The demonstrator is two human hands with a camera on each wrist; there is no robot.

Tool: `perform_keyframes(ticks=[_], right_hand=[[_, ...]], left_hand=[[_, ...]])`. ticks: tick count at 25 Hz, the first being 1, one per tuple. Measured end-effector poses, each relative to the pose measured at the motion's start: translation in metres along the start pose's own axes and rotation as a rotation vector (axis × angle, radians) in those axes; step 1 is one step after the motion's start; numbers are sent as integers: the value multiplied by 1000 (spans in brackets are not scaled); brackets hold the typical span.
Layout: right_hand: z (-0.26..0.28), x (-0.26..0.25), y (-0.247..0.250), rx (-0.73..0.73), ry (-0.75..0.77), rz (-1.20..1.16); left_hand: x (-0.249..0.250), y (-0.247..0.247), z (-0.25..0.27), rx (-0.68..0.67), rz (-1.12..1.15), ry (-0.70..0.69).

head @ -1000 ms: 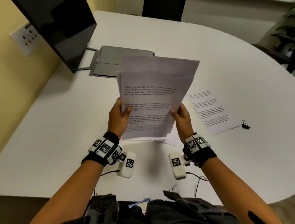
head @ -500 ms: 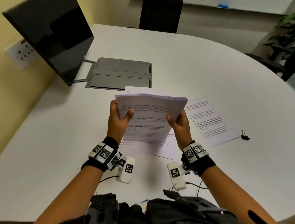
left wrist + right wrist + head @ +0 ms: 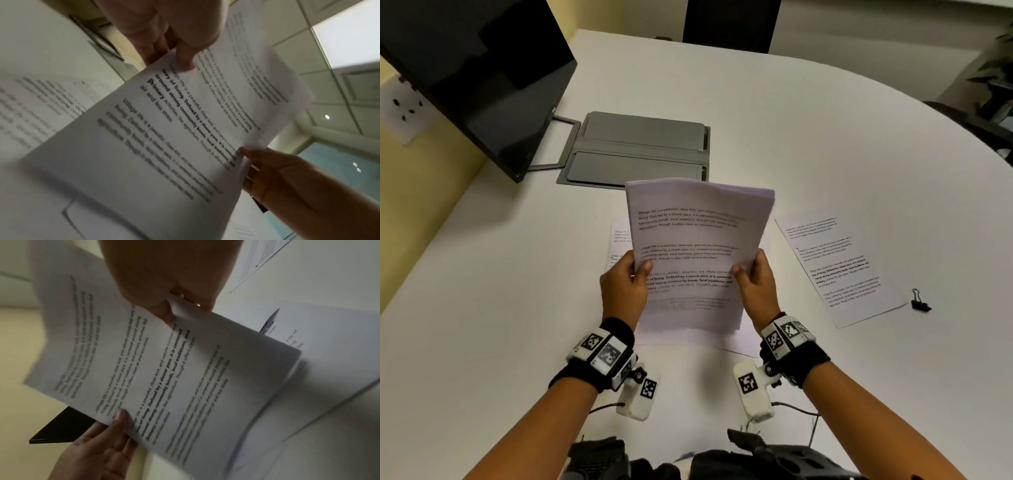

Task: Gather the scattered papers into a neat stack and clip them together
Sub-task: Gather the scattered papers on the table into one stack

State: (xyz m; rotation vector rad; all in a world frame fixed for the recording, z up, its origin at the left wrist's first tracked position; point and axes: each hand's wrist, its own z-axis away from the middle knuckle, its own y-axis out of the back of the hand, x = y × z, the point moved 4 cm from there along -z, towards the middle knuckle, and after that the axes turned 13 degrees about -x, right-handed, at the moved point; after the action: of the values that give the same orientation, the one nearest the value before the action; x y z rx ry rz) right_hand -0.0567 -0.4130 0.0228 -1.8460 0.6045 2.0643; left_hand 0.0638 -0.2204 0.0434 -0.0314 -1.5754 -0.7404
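On held stack (image 3: pixel 695 253) — "Village life…"

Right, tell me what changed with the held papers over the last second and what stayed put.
The white printed sheets held upright between the hands were fanned out, one sticking up behind; now their top edges sit nearly flush. The left hand and right hand kept their grip on the side edges. The loose printed page, small black binder clip and sheets underneath stayed on the white table.
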Motion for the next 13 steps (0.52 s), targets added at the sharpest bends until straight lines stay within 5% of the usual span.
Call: perform_keyframes(ticks=[6, 13], right_hand=[[-28, 12, 53, 146, -167, 254], [-61, 63, 187, 152, -856, 764]], left_hand=[[-29, 24, -13, 35, -48, 257], [-55, 37, -17, 62, 70, 489]])
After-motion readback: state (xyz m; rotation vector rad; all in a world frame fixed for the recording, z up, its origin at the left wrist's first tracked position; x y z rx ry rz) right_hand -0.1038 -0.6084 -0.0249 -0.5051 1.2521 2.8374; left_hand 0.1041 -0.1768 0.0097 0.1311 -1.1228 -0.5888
